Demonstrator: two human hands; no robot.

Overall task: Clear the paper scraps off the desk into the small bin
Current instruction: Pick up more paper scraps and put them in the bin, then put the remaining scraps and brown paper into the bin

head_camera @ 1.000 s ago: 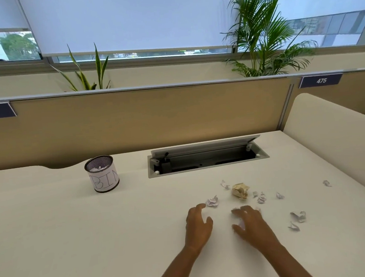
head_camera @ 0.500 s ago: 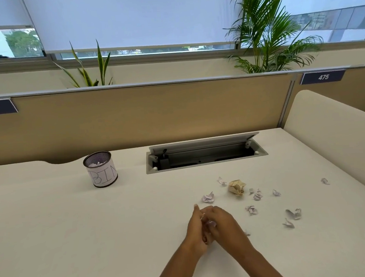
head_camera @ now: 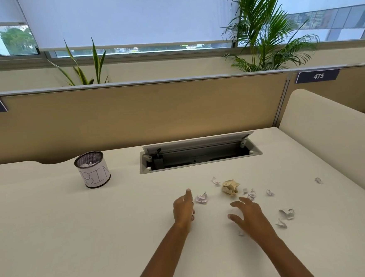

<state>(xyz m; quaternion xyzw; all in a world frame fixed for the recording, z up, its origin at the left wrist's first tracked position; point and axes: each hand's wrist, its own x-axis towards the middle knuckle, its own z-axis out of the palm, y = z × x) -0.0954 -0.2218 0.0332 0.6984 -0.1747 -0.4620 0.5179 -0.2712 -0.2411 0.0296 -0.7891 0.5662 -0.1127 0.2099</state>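
The small bin is a mesh cylinder wrapped in white paper lettered BIN. It stands upright on the desk, mouth up, lettering toward the camera. White paper lies inside it, below the rim.

To the right of the bin, a cable hatch is set into the desktop with its lid raised; its long side runs across the desk. A tan partition stands behind the bin.

The paper scraps lie on the desk to the right of the bin and nearer the camera, well apart from it, in a loose scatter strung roughly left to right. A white crumple lies nearest the bin. Farther right is a tan crumpled ball, the largest piece, then small white bits, with one outlying scrap farthest from the bin. All are crumpled; no long axis can be read on any of them.

The left hand, the one closer to the bin, stands on edge with the thumb up, just beside the white crumple. Its fingers curl inward out of sight — whether they grasp anything cannot be told. The right hand, farther from the bin, has its fingers spread and loose and grasps nothing; it is low among the scraps.
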